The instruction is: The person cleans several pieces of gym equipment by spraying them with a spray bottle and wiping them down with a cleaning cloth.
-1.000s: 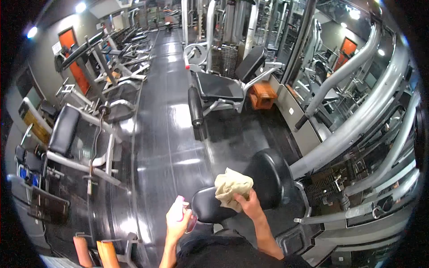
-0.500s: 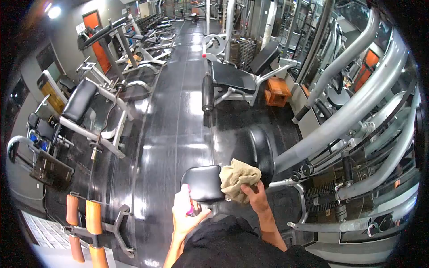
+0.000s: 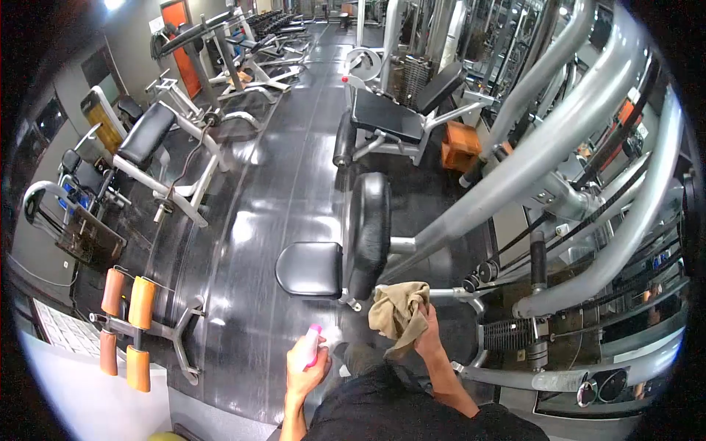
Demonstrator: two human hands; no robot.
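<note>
Right hand [image 3: 429,336] is clenched on a tan cloth [image 3: 397,309], bunched up and hanging from the fingers just off the lower edge of the black back pad [image 3: 368,231] of the gym machine. The cloth sits close to the grey metal frame bar [image 3: 471,294] beside it; whether it touches the bar or the pad I cannot tell from here. Left hand [image 3: 305,367] has its grip wrapped around a small spray bottle [image 3: 312,345] with a pink top, held upright and low, just in front of the person's dark shirt [image 3: 382,408]. The bottle hovers over the shiny dark floor [image 3: 272,198], below the black seat pad [image 3: 310,269], which juts out to the left of the upright back pad. The two hands are near each other, bottle to the left, cloth to the right. Big grey tubes [image 3: 559,140] of the machine sweep diagonally across the right side. Further up the aisle stands a bench machine [image 3: 390,117] with an orange box [image 3: 460,145] beside it, and at lower left a rack with orange rollers [image 3: 129,323].
</note>
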